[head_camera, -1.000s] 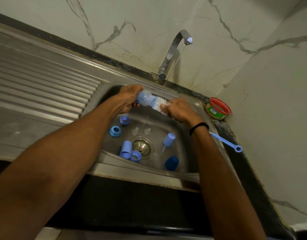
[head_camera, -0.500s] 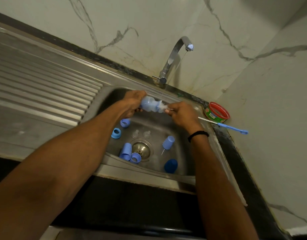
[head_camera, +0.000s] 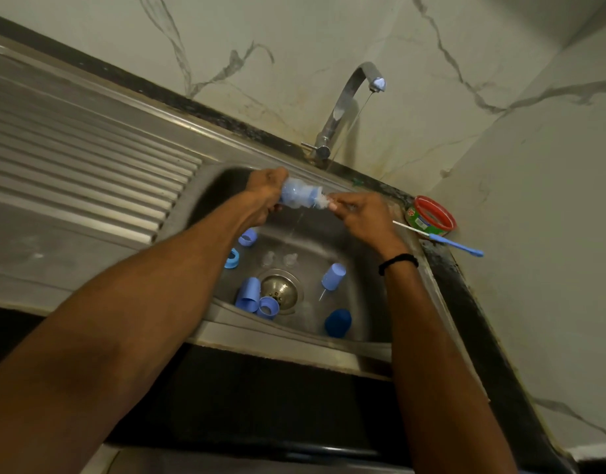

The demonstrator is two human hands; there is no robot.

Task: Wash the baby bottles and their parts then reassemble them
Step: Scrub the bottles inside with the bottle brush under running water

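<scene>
My left hand [head_camera: 264,196] grips a clear baby bottle [head_camera: 299,197], held sideways over the steel sink [head_camera: 370,323] under a thin stream of tap water. My right hand [head_camera: 361,217] grips a bottle brush; its white bristles sit in the bottle's mouth and its blue handle [head_camera: 455,243] sticks out to the right. On the sink floor lie several blue parts: caps [head_camera: 248,294] [head_camera: 334,276], rings [head_camera: 231,258] [head_camera: 268,306] [head_camera: 247,237], a dark blue cap [head_camera: 337,322], and two clear teats [head_camera: 278,258].
The faucet [head_camera: 342,107] runs above the sink's back edge. A ribbed steel drainboard [head_camera: 82,179] stretches to the left. A red-rimmed green tub [head_camera: 430,215] sits on the dark counter by the right wall. The drain strainer [head_camera: 281,288] is in the sink's middle.
The brush has gone deeper into the bottle, its handle swinging up over the counter edge. Both hands and the bottle stay under the stream; the view tilted slightly.
</scene>
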